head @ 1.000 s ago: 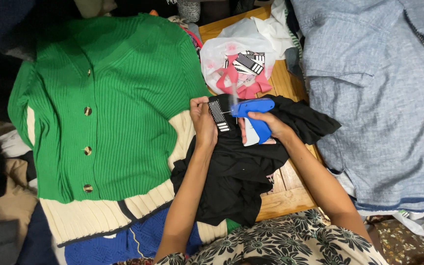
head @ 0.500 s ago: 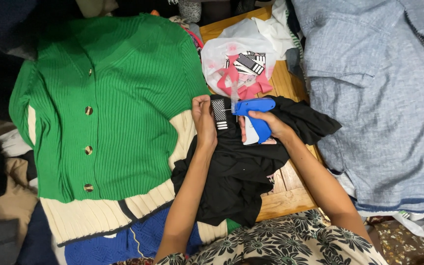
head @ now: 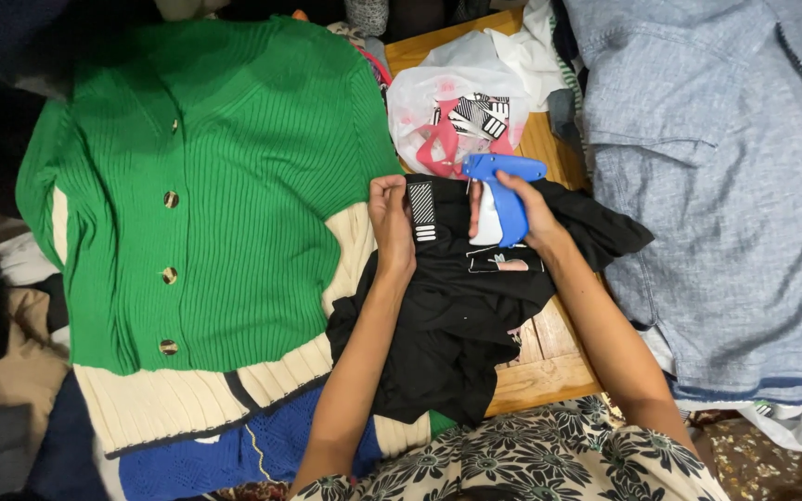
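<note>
My left hand (head: 392,221) pinches the top edge of a black garment (head: 461,315) beside a black tag with white stripes (head: 420,211). My right hand (head: 529,210) grips a blue tagging gun (head: 503,190), its nose pointing left toward the tag. A white label shows on the black cloth just under the gun. The black garment lies crumpled over the wooden table (head: 540,366) and partly over the hem of a green ribbed cardigan (head: 215,195).
A white plastic bag (head: 447,111) with pink and striped tags lies just behind the hands. A blue-grey shirt (head: 726,186) covers the right side. Cream and blue knitwear (head: 206,445) lies under the cardigan at the lower left. Dark clothes fill the left edge.
My right hand has lifted and turned the tagging gun upright, so its whole blue body now shows above the black garment. My left hand stays on the cloth by the striped tag.
</note>
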